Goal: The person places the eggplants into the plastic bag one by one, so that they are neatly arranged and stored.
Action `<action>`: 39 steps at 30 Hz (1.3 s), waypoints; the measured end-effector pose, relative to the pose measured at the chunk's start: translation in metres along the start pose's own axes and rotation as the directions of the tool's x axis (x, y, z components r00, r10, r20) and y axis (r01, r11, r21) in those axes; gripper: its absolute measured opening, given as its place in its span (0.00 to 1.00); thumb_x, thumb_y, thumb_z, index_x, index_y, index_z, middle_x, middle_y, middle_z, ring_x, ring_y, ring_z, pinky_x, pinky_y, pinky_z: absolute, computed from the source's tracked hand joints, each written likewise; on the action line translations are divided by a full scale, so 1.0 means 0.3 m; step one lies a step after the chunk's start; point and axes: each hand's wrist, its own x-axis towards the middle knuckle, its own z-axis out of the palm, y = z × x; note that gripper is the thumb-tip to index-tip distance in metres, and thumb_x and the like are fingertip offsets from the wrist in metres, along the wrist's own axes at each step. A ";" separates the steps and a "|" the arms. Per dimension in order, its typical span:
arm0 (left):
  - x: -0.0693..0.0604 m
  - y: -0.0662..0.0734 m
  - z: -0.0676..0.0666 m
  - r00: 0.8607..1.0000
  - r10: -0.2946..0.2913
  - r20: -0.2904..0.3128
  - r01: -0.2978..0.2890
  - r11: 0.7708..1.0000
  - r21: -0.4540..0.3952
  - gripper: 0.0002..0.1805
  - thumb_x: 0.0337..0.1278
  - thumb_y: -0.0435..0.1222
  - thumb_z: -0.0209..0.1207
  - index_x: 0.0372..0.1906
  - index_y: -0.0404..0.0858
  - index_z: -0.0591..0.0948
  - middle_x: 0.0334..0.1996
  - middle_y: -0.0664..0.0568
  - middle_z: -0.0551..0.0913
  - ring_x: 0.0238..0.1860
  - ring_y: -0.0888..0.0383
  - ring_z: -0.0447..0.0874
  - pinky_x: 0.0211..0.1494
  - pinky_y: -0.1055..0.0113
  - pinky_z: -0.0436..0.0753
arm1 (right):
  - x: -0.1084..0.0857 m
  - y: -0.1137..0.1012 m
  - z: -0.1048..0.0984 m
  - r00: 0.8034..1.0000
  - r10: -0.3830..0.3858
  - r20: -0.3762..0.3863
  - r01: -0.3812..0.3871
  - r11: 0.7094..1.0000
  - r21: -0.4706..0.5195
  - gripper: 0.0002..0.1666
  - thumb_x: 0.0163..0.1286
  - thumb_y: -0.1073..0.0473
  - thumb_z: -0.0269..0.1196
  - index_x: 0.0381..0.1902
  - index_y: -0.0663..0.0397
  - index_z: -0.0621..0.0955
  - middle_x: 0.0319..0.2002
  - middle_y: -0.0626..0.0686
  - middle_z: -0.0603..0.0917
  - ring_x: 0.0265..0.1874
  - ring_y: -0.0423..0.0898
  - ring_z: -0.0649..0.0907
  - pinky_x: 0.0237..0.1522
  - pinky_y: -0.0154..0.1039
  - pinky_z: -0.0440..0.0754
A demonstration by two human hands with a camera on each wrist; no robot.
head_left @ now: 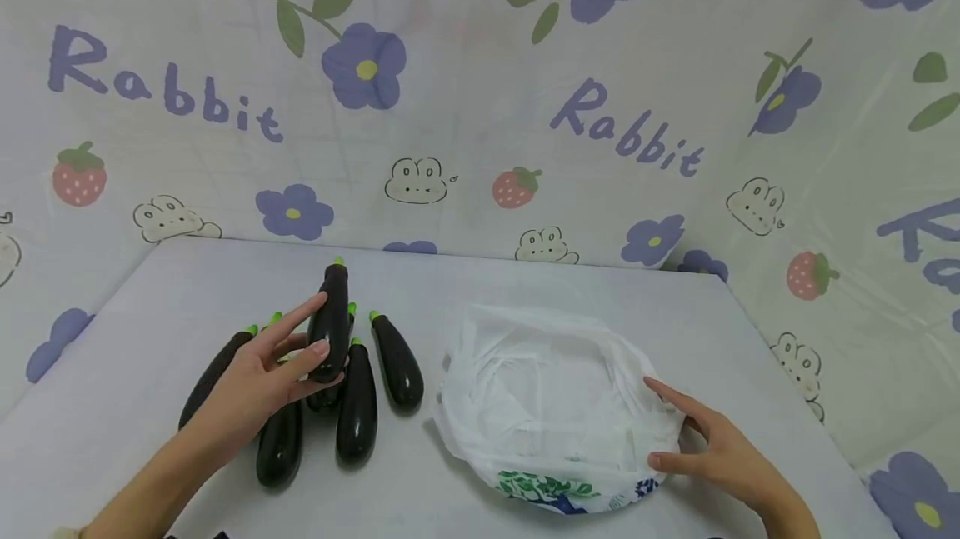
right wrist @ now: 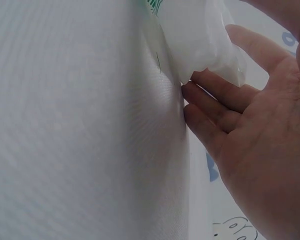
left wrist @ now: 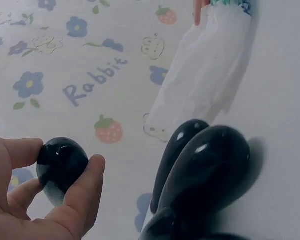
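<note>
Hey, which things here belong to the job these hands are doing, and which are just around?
Likely part of the job:
- eggplant, held in the left hand
- bag, touched by the right hand
- loose eggplants, left of the bag

Just around:
- table, under everything
- printed cloth, hanging behind

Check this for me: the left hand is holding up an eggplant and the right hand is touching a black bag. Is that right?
Not quite: the bag is mainly white, as the head view shows. The left hand does hold up an eggplant, and the right hand touches the bag.
</note>
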 end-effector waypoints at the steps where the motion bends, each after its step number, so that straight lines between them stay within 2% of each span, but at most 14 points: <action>1: 0.003 0.000 0.009 1.000 -0.005 0.004 0.005 1.000 0.009 0.37 0.78 0.46 0.58 0.83 0.62 0.56 0.76 0.38 0.61 0.59 0.63 0.84 0.61 0.61 0.85 | 0.002 -0.001 0.001 1.000 0.010 0.003 -0.010 1.000 -0.006 0.56 0.61 0.48 0.77 0.82 0.45 0.63 0.81 0.68 0.57 0.78 0.75 0.57 0.71 0.77 0.56; 5: 0.022 0.001 0.052 0.999 -0.015 0.032 0.014 0.999 0.046 0.37 0.76 0.47 0.60 0.83 0.63 0.58 0.77 0.38 0.63 0.65 0.55 0.81 0.64 0.58 0.83 | 0.007 -0.001 0.004 0.999 0.052 0.006 -0.052 0.998 -0.039 0.58 0.60 0.47 0.78 0.83 0.45 0.62 0.81 0.69 0.57 0.77 0.75 0.58 0.70 0.78 0.57; 8: 0.033 0.010 0.092 0.998 -0.019 0.060 0.017 0.999 0.039 0.37 0.75 0.47 0.61 0.82 0.62 0.60 0.76 0.38 0.66 0.67 0.49 0.79 0.66 0.53 0.82 | 0.013 -0.001 0.009 0.998 0.062 0.005 -0.062 0.997 -0.052 0.58 0.60 0.46 0.78 0.83 0.45 0.62 0.81 0.69 0.57 0.77 0.75 0.59 0.70 0.78 0.57; 11: 0.036 0.020 0.139 0.996 -0.026 0.083 0.021 0.998 0.053 0.37 0.73 0.48 0.63 0.81 0.63 0.62 0.75 0.38 0.68 0.64 0.51 0.82 0.64 0.51 0.83 | 0.017 -0.001 0.012 0.999 0.050 0.007 -0.050 0.998 -0.045 0.58 0.60 0.47 0.78 0.82 0.45 0.62 0.81 0.68 0.58 0.77 0.75 0.59 0.69 0.78 0.57; 15: 0.051 0.027 0.212 0.992 -0.001 0.125 -0.008 0.998 0.069 0.36 0.71 0.47 0.65 0.80 0.61 0.65 0.70 0.38 0.73 0.58 0.54 0.86 0.58 0.60 0.84 | 0.018 -0.002 0.014 0.999 0.044 0.013 -0.043 0.998 -0.038 0.58 0.59 0.47 0.78 0.82 0.45 0.62 0.81 0.68 0.58 0.77 0.75 0.59 0.69 0.79 0.57; 17: 0.061 0.027 0.251 0.987 0.034 0.158 -0.044 0.997 0.062 0.36 0.71 0.45 0.65 0.80 0.58 0.66 0.68 0.37 0.74 0.58 0.51 0.86 0.56 0.64 0.83 | 0.017 -0.002 0.014 0.999 0.051 0.013 -0.050 0.998 -0.046 0.58 0.59 0.47 0.78 0.83 0.45 0.62 0.81 0.68 0.57 0.77 0.75 0.59 0.69 0.79 0.57; 20: 0.077 0.028 0.311 0.980 0.048 0.194 -0.057 0.998 0.038 0.36 0.70 0.45 0.66 0.79 0.57 0.68 0.68 0.36 0.74 0.60 0.50 0.87 0.56 0.65 0.83 | 0.016 -0.001 0.012 0.998 0.059 0.012 -0.058 0.996 -0.060 0.59 0.60 0.47 0.78 0.83 0.45 0.62 0.81 0.68 0.57 0.76 0.76 0.59 0.69 0.79 0.58; 24: 0.094 0.026 0.397 0.969 0.029 0.246 -0.032 0.999 0.007 0.35 0.69 0.44 0.67 0.78 0.58 0.69 0.65 0.38 0.76 0.56 0.52 0.88 0.55 0.62 0.84 | 0.014 0.003 0.008 0.999 0.049 0.015 -0.047 0.996 -0.075 0.58 0.60 0.47 0.78 0.83 0.46 0.62 0.80 0.69 0.58 0.76 0.75 0.60 0.69 0.78 0.60; 26: 0.104 0.025 0.440 0.959 0.031 0.282 -0.033 0.999 0.002 0.34 0.71 0.44 0.66 0.78 0.58 0.69 0.61 0.39 0.78 0.54 0.53 0.89 0.55 0.60 0.85 | 0.009 0.006 0.008 1.000 0.026 0.012 -0.025 0.996 -0.082 0.57 0.60 0.48 0.78 0.82 0.48 0.62 0.80 0.70 0.59 0.76 0.76 0.61 0.68 0.77 0.61; 30: 0.121 0.011 0.523 0.946 0.030 0.324 -0.049 0.998 0.049 0.32 0.70 0.44 0.66 0.76 0.58 0.72 0.56 0.45 0.82 0.53 0.54 0.87 0.50 0.61 0.86 | 0.003 0.009 0.015 1.000 0.025 0.014 -0.024 0.998 -0.064 0.57 0.60 0.48 0.78 0.82 0.49 0.63 0.80 0.71 0.59 0.76 0.76 0.60 0.68 0.77 0.61; 34: 0.135 -0.009 0.596 0.943 -0.004 0.332 -0.028 0.995 0.091 0.31 0.67 0.44 0.68 0.73 0.61 0.75 0.51 0.49 0.85 0.52 0.56 0.87 0.47 0.63 0.85 | 0.008 0.011 0.020 0.999 0.046 0.022 -0.045 0.998 -0.053 0.58 0.59 0.47 0.78 0.82 0.49 0.62 0.80 0.71 0.58 0.76 0.76 0.60 0.69 0.77 0.61; 39: 0.151 -0.012 0.670 0.943 -0.052 0.329 0.018 0.994 0.107 0.31 0.66 0.44 0.69 0.72 0.61 0.76 0.48 0.51 0.85 0.48 0.57 0.88 0.49 0.61 0.85 | 0.013 0.007 0.016 0.999 0.049 0.009 -0.048 0.996 -0.079 0.59 0.59 0.47 0.79 0.82 0.50 0.62 0.80 0.71 0.58 0.76 0.76 0.60 0.70 0.76 0.61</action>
